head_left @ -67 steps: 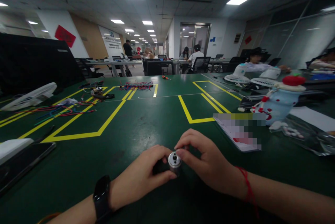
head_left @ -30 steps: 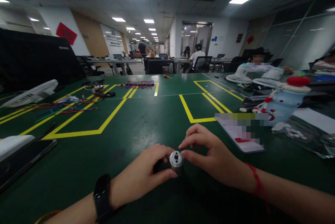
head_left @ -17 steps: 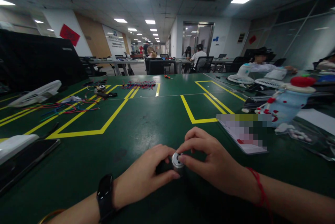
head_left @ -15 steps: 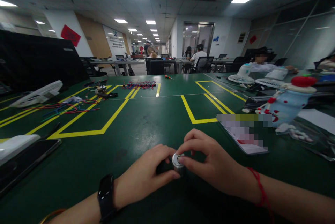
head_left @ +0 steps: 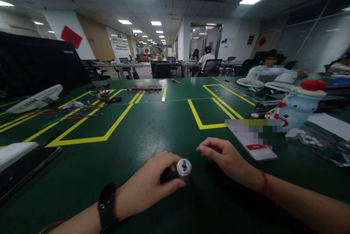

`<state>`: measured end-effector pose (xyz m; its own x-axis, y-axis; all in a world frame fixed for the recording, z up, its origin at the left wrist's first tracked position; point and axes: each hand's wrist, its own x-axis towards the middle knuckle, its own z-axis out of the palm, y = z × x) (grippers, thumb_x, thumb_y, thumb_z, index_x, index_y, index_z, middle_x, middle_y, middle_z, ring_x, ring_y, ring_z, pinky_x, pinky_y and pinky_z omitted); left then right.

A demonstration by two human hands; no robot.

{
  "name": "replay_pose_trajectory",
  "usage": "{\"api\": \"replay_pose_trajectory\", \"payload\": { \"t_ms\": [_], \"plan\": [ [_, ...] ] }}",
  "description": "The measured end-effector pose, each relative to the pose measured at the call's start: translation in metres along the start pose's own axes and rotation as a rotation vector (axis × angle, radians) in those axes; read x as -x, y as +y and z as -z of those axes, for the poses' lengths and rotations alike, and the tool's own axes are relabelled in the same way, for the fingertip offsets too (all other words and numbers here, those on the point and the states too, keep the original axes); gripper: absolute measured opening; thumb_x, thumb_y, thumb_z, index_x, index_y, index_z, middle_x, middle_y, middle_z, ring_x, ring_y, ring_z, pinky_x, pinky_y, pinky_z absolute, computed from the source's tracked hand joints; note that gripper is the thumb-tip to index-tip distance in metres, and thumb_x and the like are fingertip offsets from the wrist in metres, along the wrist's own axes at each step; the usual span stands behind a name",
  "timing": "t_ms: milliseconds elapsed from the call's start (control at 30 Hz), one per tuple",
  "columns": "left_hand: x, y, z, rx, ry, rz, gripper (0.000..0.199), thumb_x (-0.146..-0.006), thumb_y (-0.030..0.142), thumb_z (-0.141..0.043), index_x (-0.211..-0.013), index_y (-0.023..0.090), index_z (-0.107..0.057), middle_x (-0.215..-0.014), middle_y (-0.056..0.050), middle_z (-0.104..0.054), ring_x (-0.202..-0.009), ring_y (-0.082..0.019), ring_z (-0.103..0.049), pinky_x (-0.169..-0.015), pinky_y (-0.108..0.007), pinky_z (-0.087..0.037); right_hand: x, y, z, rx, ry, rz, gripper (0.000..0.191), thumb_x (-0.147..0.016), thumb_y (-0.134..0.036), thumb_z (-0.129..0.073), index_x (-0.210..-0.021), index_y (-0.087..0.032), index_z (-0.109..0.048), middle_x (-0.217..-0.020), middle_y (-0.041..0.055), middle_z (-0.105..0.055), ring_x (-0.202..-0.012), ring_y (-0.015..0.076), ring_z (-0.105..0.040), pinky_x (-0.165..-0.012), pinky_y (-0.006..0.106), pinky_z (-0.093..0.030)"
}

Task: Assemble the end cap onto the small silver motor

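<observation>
A small silver cylindrical motor (head_left: 184,170) stands upright at the near middle of the green table, its top face with the short shaft and a dark hole turned up. My left hand (head_left: 155,177), with a black band on the wrist, grips the motor from the left between thumb and index finger. To the right and apart from the motor is my right hand (head_left: 222,157), a red cord at its wrist. Its fingers are curled in, thumb and index fingertips together; whether something small sits between them is hidden.
Right of my right hand lies a lit phone (head_left: 251,143); beyond it is a light-blue cup (head_left: 302,108) with a red top. At left are a dark phone (head_left: 30,170), loose coloured wires (head_left: 73,112) and a white fan (head_left: 38,97). A screwdriver (head_left: 175,80) lies far off.
My right hand has come off the motor's top and moved right, its fingertips closing together. The motor's top is uncovered. My left hand keeps its grip on the motor.
</observation>
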<state>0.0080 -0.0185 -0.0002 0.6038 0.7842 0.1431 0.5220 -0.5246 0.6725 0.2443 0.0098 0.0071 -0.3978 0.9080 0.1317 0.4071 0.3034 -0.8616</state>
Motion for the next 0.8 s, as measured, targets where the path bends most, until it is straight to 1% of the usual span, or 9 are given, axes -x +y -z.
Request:
{"api": "replay_pose_trajectory", "payload": {
  "t_ms": [33,100,233,300,400,500,567,667,800],
  "plan": [
    [0.0,0.001,0.0,-0.004,0.002,0.005,0.023,-0.084,0.02,-0.065,-0.105,0.023,-0.056,-0.098,-0.002,-0.061,-0.086,-0.02,-0.055,-0.075,-0.031,-0.043,-0.001,0.004,0.0,-0.011,-0.014,-0.037,0.022,-0.09,-0.035,-0.051,-0.089,-0.017,-0.063,-0.076,0.0,-0.059,-0.068,0.0117,-0.054,-0.061,0.025,-0.042],
    [-0.001,0.001,0.001,-0.014,0.006,0.008,0.023,-0.083,0.019,-0.065,-0.104,0.023,-0.056,-0.097,-0.002,-0.061,-0.085,-0.02,-0.055,-0.075,-0.032,-0.043,-0.002,0.008,-0.002,0.017,-0.054,-0.033,0.022,-0.089,-0.035,-0.052,-0.088,-0.017,-0.064,-0.075,-0.0001,-0.06,-0.068,0.0117,-0.053,-0.06,0.024,-0.041],
    [-0.002,0.001,-0.001,-0.027,0.006,0.003,0.022,-0.082,0.019,-0.064,-0.103,0.022,-0.056,-0.096,-0.002,-0.06,-0.085,-0.02,-0.055,-0.075,-0.031,-0.043,-0.001,0.009,-0.008,0.239,-0.18,0.123,0.013,-0.085,-0.029,-0.059,-0.084,-0.019,-0.067,-0.079,0.0001,-0.061,-0.07,0.0124,-0.052,-0.062,0.026,-0.039],
    [-0.002,0.001,-0.001,-0.03,0.003,-0.002,0.021,-0.083,0.02,-0.064,-0.102,0.022,-0.056,-0.095,-0.002,-0.06,-0.085,-0.02,-0.055,-0.075,-0.031,-0.043,0.0,0.008,-0.009,0.303,-0.208,0.165,0.01,-0.083,-0.027,-0.061,-0.084,-0.02,-0.068,-0.08,-0.0001,-0.061,-0.071,0.0126,-0.052,-0.061,0.026,-0.039],
    [-0.001,0.001,-0.002,-0.034,0.009,-0.005,0.021,-0.083,0.021,-0.065,-0.102,0.021,-0.056,-0.095,-0.002,-0.06,-0.084,-0.02,-0.054,-0.075,-0.031,-0.042,0.001,0.002,-0.009,0.218,-0.139,0.156,0.012,-0.086,-0.027,-0.058,-0.091,-0.021,-0.067,-0.084,0.0003,-0.06,-0.072,0.0119,-0.052,-0.061,0.025,-0.04],
    [-0.001,0.001,-0.002,-0.026,0.011,-0.023,0.02,-0.084,0.022,-0.065,-0.101,0.022,-0.056,-0.096,-0.002,-0.061,-0.085,-0.02,-0.054,-0.076,-0.031,-0.042,0.003,-0.007,-0.015,0.084,-0.013,0.226,0.017,-0.086,-0.027,-0.059,-0.102,-0.022,-0.063,-0.095,0.0014,-0.057,-0.081,0.0122,-0.054,-0.068,0.025,-0.044],
    [-0.002,0.001,-0.002,-0.017,0.006,-0.044,0.018,-0.084,0.021,-0.065,-0.1,0.022,-0.055,-0.098,-0.001,-0.061,-0.087,-0.019,-0.054,-0.077,-0.031,-0.041,0.005,-0.013,-0.021,0.039,-0.004,0.276,0.017,-0.084,-0.024,-0.062,-0.101,-0.023,-0.064,-0.099,0.0014,-0.055,-0.087,0.0127,-0.054,-0.074,0.025,-0.045],
    [-0.003,0.0,-0.003,-0.017,0.004,-0.054,0.018,-0.085,0.021,-0.065,-0.1,0.023,-0.055,-0.098,-0.001,-0.061,-0.087,-0.019,-0.054,-0.078,-0.031,-0.041,0.005,-0.019,-0.028,-0.014,-0.027,0.259,0.01,-0.084,-0.023,-0.062,-0.092,-0.023,-0.067,-0.097,0.001,-0.055,-0.088,0.0122,-0.055,-0.076,0.025,-0.045],
    [-0.002,0.0,-0.003,-0.026,0.008,-0.036,0.019,-0.084,0.022,-0.065,-0.1,0.022,-0.055,-0.098,-0.002,-0.061,-0.086,-0.02,-0.054,-0.077,-0.032,-0.042,0.004,-0.019,-0.018,-0.062,0.023,0.205,0.012,-0.088,-0.029,-0.057,-0.092,-0.021,-0.065,-0.093,0.0011,-0.058,-0.085,0.013,-0.056,-0.075,0.027,-0.045]
  ]
}}
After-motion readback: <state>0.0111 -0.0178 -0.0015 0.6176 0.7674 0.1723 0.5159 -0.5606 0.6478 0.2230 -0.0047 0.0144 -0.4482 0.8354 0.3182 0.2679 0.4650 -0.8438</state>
